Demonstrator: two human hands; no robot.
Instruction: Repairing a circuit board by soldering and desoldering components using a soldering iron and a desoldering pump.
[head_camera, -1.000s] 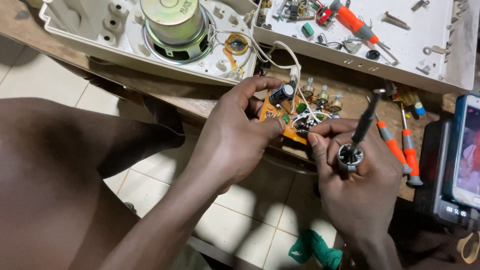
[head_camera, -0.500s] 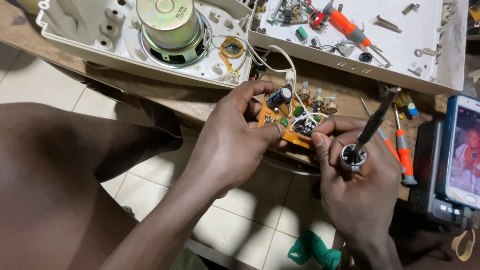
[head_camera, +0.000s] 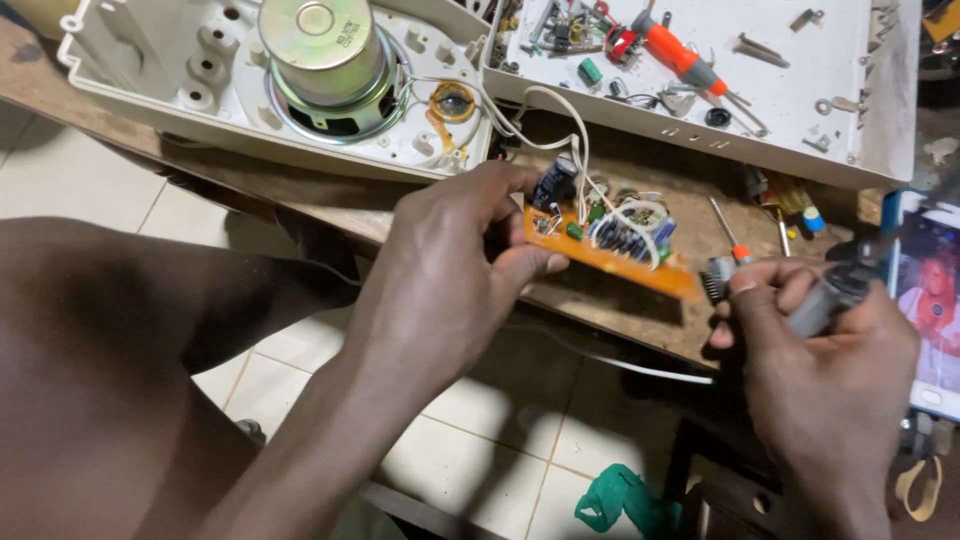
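Pinching the orange circuit board (head_camera: 600, 250) by its near end, your left hand (head_camera: 440, 270) tilts it parts-up for access. Your right hand (head_camera: 830, 370), just right of the board, is closed around a metal-handled tool (head_camera: 825, 300). Beyond the board, the white casing (head_camera: 200, 90) with its speaker (head_camera: 320, 50) stays wired to it.

1. A single view is given, taken from the person's head and aimed steeply downward.
2. The hands are seen from close above, over a wooden bench (head_camera: 640, 320) edge.
3. Tiled floor (head_camera: 470, 440) is taken in below.
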